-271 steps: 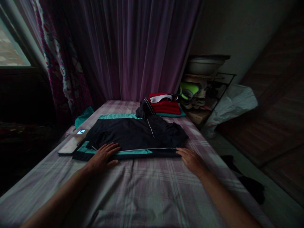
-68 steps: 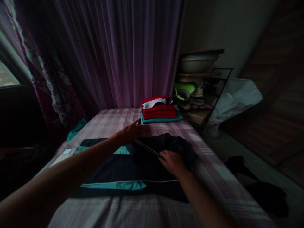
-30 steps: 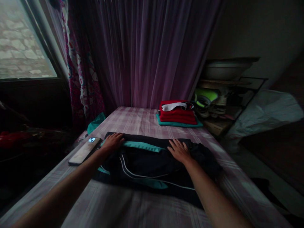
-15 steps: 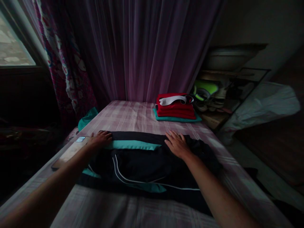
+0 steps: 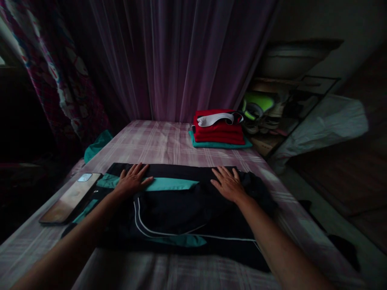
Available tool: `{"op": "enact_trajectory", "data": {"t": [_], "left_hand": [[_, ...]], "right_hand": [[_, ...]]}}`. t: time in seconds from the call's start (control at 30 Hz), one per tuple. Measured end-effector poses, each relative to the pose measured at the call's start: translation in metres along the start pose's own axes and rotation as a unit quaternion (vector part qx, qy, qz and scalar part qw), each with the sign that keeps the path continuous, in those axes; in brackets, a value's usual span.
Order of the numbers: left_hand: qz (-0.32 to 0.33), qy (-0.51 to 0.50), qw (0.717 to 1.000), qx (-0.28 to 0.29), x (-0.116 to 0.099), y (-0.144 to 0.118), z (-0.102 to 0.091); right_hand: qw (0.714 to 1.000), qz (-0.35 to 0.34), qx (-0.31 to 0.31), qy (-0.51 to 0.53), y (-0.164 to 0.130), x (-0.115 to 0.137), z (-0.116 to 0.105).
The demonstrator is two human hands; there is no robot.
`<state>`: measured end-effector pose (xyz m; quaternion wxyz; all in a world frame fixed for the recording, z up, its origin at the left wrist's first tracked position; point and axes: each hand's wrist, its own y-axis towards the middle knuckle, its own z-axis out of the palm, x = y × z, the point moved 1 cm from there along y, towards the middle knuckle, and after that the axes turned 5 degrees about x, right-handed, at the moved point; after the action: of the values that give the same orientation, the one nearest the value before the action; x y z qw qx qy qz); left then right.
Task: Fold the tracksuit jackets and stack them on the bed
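A black jacket [image 5: 178, 209] with teal panels and thin white piping lies folded flat across the plaid bed, spanning from left to right in the near middle. A teal band runs along its far edge; a white line curves over the near fold. Its right end is bunched. Both palms rest flat on its far part.
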<state>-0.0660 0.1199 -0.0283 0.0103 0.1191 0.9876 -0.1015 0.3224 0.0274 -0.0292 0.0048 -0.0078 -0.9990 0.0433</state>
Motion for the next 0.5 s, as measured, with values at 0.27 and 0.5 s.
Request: {"op": "enact_trajectory", "data": {"t": [0.27, 0.5], "left_hand": [[0.001, -0.007, 1.0, 0.027, -0.001, 0.002, -0.007], [0.056, -0.006, 0.998, -0.006, 0.004, -0.012, -0.01]], "right_hand": [[1.0, 0.001, 0.009, 0.001, -0.001, 0.002, -0.003], [0.993, -0.086, -0.039, 0.076, -0.008, 0.037, -0.024]]}}
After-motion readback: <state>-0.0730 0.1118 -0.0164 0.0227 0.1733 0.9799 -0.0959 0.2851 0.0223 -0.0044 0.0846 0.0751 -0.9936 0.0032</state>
